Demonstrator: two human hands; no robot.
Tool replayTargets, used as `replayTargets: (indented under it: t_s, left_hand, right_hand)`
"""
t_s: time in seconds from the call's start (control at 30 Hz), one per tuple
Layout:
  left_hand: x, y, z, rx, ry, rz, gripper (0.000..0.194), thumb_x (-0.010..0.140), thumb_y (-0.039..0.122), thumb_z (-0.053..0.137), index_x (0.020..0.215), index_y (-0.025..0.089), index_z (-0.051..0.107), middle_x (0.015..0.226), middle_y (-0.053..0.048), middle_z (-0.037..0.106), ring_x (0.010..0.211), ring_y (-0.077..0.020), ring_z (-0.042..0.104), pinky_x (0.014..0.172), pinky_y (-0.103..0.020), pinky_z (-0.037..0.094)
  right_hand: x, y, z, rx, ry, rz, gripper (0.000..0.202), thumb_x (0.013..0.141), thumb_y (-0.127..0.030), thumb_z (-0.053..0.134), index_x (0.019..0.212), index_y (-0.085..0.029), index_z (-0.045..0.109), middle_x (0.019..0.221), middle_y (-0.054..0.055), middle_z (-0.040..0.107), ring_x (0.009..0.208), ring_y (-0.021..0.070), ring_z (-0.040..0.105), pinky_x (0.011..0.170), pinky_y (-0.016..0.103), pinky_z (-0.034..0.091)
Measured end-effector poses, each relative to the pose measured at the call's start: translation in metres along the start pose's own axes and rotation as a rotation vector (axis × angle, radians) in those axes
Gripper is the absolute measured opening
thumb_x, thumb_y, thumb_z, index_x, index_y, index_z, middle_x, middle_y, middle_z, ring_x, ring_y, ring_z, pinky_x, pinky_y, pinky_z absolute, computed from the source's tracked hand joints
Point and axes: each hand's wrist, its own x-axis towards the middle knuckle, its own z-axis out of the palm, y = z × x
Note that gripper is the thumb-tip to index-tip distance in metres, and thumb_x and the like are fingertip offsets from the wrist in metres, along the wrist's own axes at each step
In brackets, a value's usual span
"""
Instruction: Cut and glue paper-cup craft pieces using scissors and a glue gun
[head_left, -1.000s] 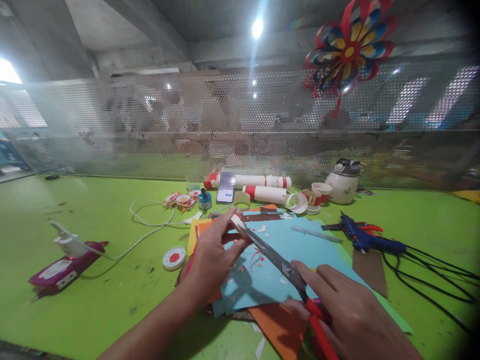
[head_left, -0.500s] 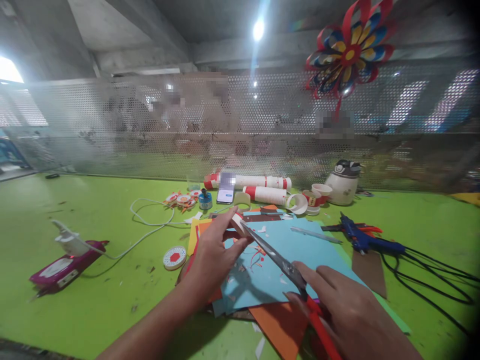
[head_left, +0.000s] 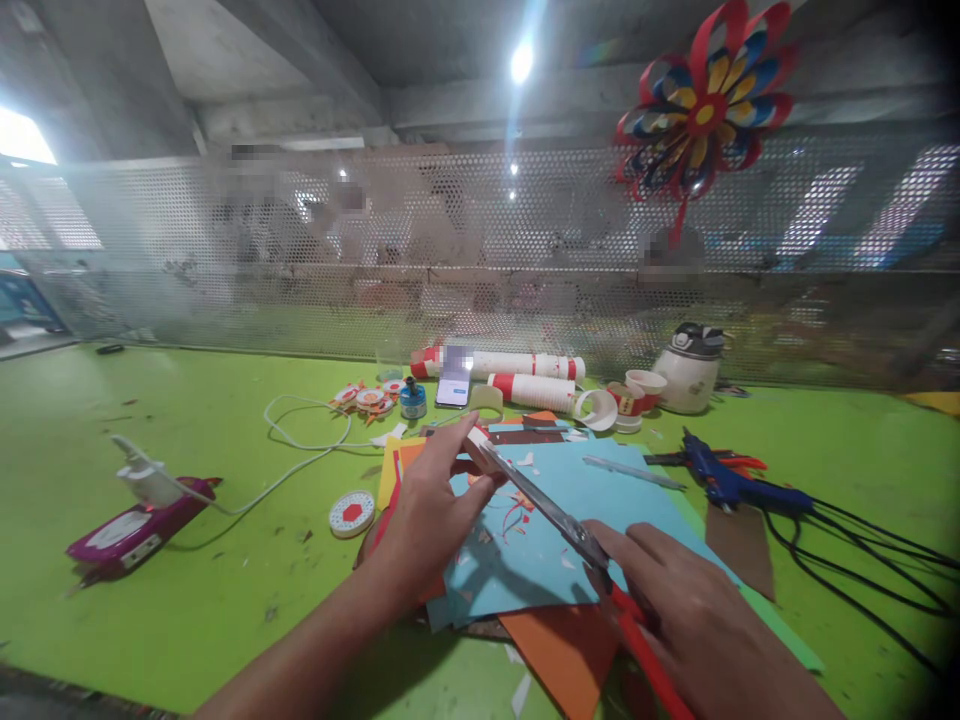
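Between the thumb and fingers of my left hand [head_left: 439, 490] is a small white and red paper piece [head_left: 478, 440]. My right hand [head_left: 682, 600] grips scissors [head_left: 559, 520] with red handles, and the blade tips touch the paper piece. Both hands are above a light blue paper sheet [head_left: 622, 510], which carries small red and white scraps [head_left: 516, 515]. Orange paper [head_left: 566, 655] sticks out below the blue sheet. A round white disc with a red hexagon [head_left: 351, 513] lies left of my left hand.
A blue glue gun [head_left: 735, 480] with black cables lies at the right. A purple power strip [head_left: 142, 530] with a white plug sits at the left. Farther back stand a phone [head_left: 454, 385], paper cup stacks [head_left: 536, 390], a blue bottle [head_left: 412, 400] and a white jug [head_left: 686, 375].
The scissor blades look closer together, and their red handles have shifted slightly. My left hand keeps its hold on the paper piece. The whole view has moved a little.
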Motion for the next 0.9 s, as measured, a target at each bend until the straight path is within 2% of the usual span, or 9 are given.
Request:
replayTargets:
  t_s: [0.23, 0.5, 0.67, 0.77, 0.9]
  left_hand:
    - [0.000, 0.001, 0.001, -0.007, 0.001, 0.017, 0.056, 0.079, 0.020, 0.064, 0.133, 0.021, 0.051, 0.126, -0.012, 0.059, 0.106, -0.0227, 0.061, 0.094, -0.044, 0.054]
    - [0.001, 0.003, 0.000, -0.013, -0.023, -0.029, 0.054, 0.078, 0.020, 0.066, 0.130, 0.019, 0.053, 0.124, -0.012, 0.060, 0.101, -0.0221, 0.064, 0.093, -0.044, 0.055]
    - [0.002, 0.006, -0.002, -0.027, -0.040, 0.019, 0.053, 0.078, 0.015, 0.064, 0.130, 0.020, 0.052, 0.119, -0.009, 0.062, 0.099, -0.0200, 0.064, 0.090, -0.040, 0.057]
    - [0.003, 0.009, -0.002, -0.077, -0.071, -0.017, 0.051, 0.078, 0.016, 0.064, 0.128, 0.019, 0.053, 0.119, -0.009, 0.063, 0.095, -0.0187, 0.066, 0.090, -0.039, 0.057]
    - [0.003, 0.013, -0.002, -0.171, -0.113, -0.097, 0.051, 0.076, 0.017, 0.064, 0.126, 0.018, 0.054, 0.110, -0.008, 0.067, 0.089, -0.0182, 0.068, 0.086, -0.038, 0.058]
  right_hand:
    - [-0.002, -0.003, 0.000, -0.057, 0.033, -0.049, 0.040, 0.087, -0.015, 0.049, 0.127, -0.014, 0.055, 0.084, 0.009, 0.066, 0.071, 0.0227, 0.067, 0.060, 0.036, 0.057]
    - [-0.002, -0.002, -0.002, -0.075, 0.044, -0.020, 0.040, 0.086, -0.016, 0.049, 0.125, -0.019, 0.058, 0.084, 0.009, 0.068, 0.067, 0.0230, 0.067, 0.055, 0.031, 0.054]
    - [0.003, -0.007, -0.014, 0.091, 0.050, -0.011, 0.030, 0.087, -0.024, 0.048, 0.110, -0.026, 0.066, 0.080, 0.008, 0.072, 0.066, 0.0249, 0.067, 0.047, 0.028, 0.049]
    - [0.007, -0.009, -0.019, 0.275, -0.050, 0.038, 0.024, 0.088, -0.026, 0.047, 0.098, -0.028, 0.069, 0.074, 0.004, 0.073, 0.059, 0.0219, 0.066, 0.042, 0.025, 0.045]
    - [0.011, -0.009, -0.019, 0.485, -0.148, 0.057, 0.022, 0.088, -0.023, 0.047, 0.084, -0.024, 0.069, 0.061, -0.001, 0.068, 0.047, 0.0157, 0.061, 0.041, 0.021, 0.044]
